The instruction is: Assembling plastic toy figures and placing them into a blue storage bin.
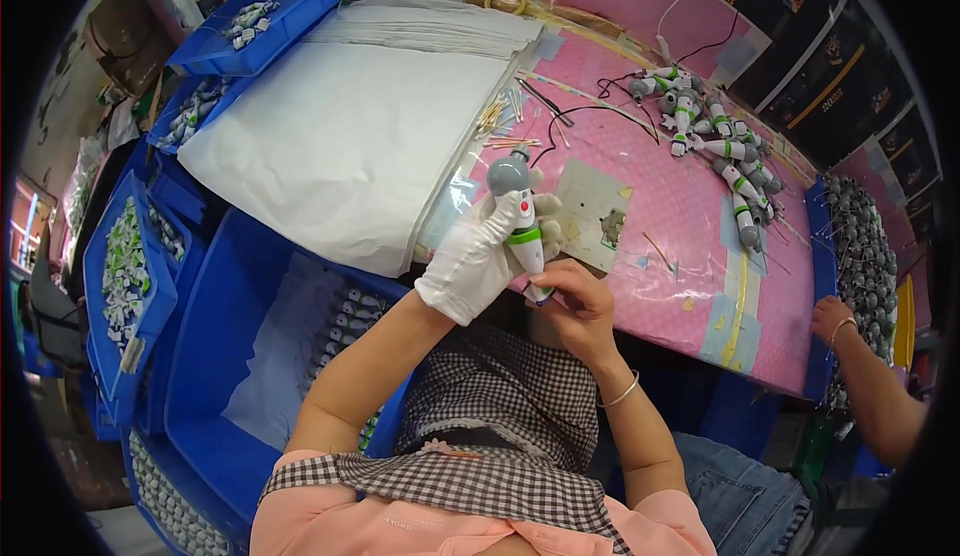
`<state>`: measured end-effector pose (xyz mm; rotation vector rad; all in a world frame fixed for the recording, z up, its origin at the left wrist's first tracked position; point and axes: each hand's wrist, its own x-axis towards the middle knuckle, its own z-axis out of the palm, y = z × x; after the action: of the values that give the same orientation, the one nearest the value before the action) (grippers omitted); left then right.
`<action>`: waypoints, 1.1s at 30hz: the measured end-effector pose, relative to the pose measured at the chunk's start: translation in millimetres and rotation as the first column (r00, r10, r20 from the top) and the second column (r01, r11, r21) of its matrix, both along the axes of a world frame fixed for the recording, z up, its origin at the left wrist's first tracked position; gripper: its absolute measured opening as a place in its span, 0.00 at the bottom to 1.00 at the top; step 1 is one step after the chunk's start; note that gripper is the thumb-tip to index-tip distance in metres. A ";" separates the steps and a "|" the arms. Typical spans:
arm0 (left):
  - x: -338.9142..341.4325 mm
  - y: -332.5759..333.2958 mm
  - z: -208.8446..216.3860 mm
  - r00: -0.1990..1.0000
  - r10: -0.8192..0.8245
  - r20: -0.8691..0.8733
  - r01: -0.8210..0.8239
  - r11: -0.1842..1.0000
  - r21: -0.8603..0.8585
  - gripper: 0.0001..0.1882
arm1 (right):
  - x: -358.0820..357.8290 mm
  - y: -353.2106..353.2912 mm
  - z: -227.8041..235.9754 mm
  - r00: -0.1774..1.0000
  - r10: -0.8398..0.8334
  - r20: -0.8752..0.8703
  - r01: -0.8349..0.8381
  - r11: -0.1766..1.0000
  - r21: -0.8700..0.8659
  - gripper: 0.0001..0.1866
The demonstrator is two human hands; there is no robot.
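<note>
My left hand (pixel 480 256), in a white glove, is closed around a wand-shaped plastic toy (pixel 525 240). The toy has a round grey head, a white body with a red button and a bright green band. It is held upright with its head away from me. My bare right hand (pixel 578 306) pinches at the toy's narrow lower end, where a small dark purple bit shows. The fingers partly hide that end. A pale square plate (pixel 590 218) lies on the pink table just beyond my hands.
Similar toys (pixel 690 116) lie heaped on the pink table (pixel 680 286). Cotton swabs (pixel 492 116) and a black cable (pixel 610 111) lie nearby. White sheets (pixel 350 116) cover the left side. Blue bins (pixel 215 356) of parts stand left. A co-worker's hand (pixel 832 321) reaches a bin of grey parts (pixel 862 256).
</note>
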<state>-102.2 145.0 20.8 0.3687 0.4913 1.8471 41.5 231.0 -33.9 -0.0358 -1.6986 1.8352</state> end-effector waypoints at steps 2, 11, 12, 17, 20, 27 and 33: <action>2.6 1.4 -3.6 0.991 0.053 -0.123 -0.063 0.995 -0.077 0.25 | 2.1 -0.9 1.6 0.993 -0.096 0.064 0.080 0.973 0.219 0.23; -21.5 -1.2 -16.6 0.972 -0.057 0.228 0.098 0.980 -0.174 0.27 | 6.9 -8.6 16.3 0.983 -0.180 0.038 0.089 0.649 0.756 0.21; -22.7 -3.4 -18.0 0.954 -0.075 0.291 0.138 0.969 -0.206 0.30 | 9.5 -12.3 18.9 0.983 -0.181 0.043 0.089 0.659 0.747 0.21; -5.3 -0.9 -0.2 0.955 0.157 0.253 -0.046 0.917 -0.395 0.25 | 16.6 -15.7 27.7 0.976 -0.187 0.110 0.047 0.676 0.735 0.18; 7.9 -5.1 0.1 0.918 0.254 -0.304 -0.369 0.826 -0.425 0.18 | 19.0 -14.5 27.9 0.962 -0.228 0.149 0.041 0.660 0.750 0.18; -12.3 -3.8 -14.3 0.984 0.180 -0.008 -0.166 0.890 -0.424 0.23 | 20.0 -26.7 34.4 0.973 -0.169 0.159 0.001 0.688 0.726 0.17; 3.1 -11.1 -10.6 0.997 -0.007 0.080 0.025 0.972 -0.235 0.30 | 27.6 -11.8 28.5 0.961 -0.136 0.240 0.054 0.945 0.322 0.20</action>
<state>-99.1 133.9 10.2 0.1382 0.6441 1.7568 69.1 219.1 -5.4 -0.2319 -2.1153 1.5215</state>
